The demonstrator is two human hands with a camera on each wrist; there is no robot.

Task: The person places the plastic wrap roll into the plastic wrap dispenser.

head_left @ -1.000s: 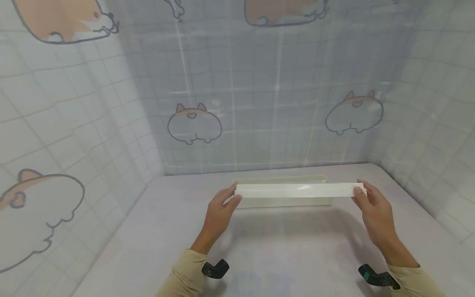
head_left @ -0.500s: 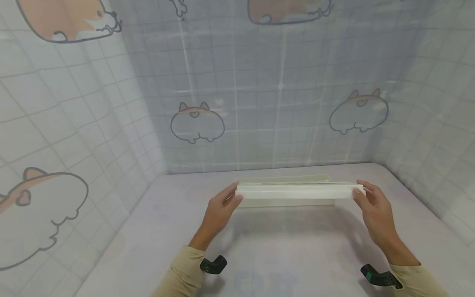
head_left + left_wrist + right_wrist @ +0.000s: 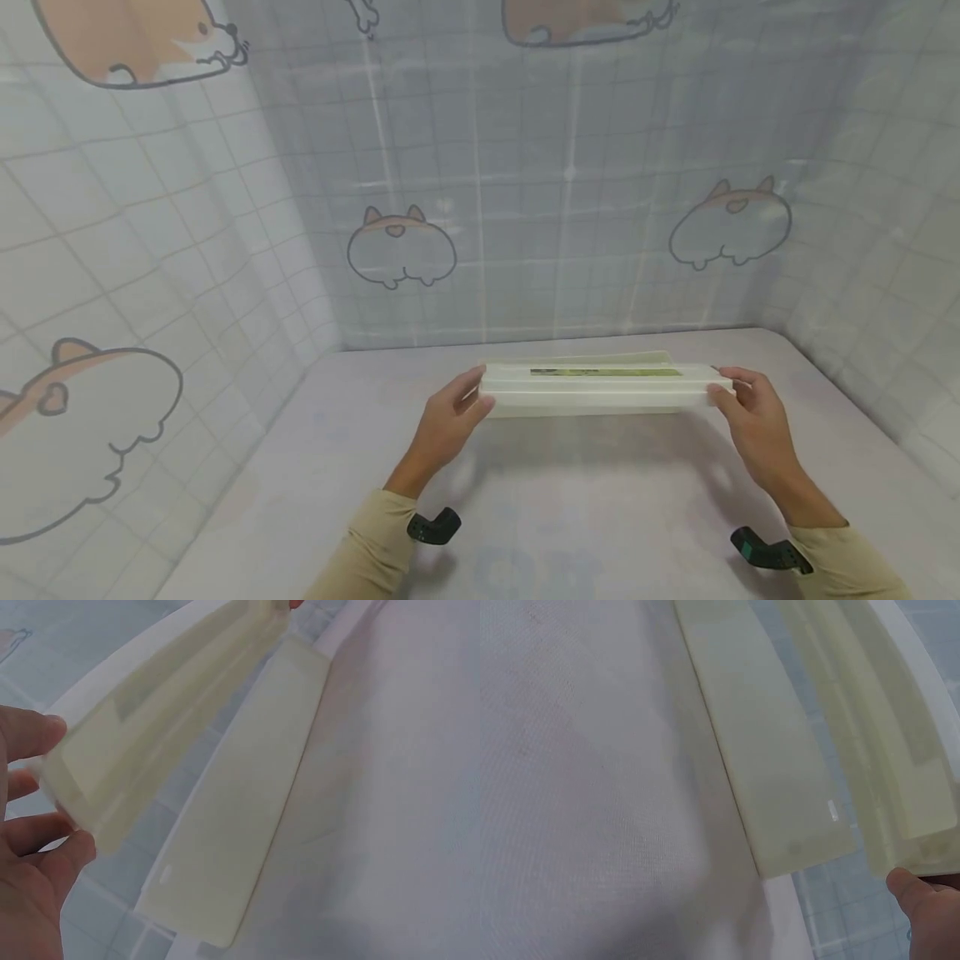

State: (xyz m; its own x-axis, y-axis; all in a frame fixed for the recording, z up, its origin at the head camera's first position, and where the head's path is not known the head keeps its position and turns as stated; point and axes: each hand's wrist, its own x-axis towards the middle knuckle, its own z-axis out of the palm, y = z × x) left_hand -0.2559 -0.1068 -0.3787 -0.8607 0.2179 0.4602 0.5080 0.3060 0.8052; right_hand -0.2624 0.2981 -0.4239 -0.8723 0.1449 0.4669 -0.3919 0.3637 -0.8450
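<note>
Between my hands I hold a long white plastic lid (image 3: 600, 387) with a narrow green printed strip along its top. My left hand (image 3: 446, 425) grips its left end, thumb at the near edge. At the opposite end, my right hand (image 3: 761, 433) pinches the lid the same way. Both wrist views show the hollow, cream-coloured underside. A long cream-white box (image 3: 232, 795) rests on the table beneath and behind the lid, a gap between the two. In the head view the lid hides most of that box.
The pale table (image 3: 570, 508) has a rounded far right corner. Grid-patterned curtains (image 3: 517, 192) printed with cartoon dogs stand behind it and at both sides. A black device (image 3: 435, 527) sits at each wrist, by the beige sleeves.
The lid has tilted so that its top, with the green strip, now shows to the head camera. Both hands keep hold of its ends. The box stays in place.
</note>
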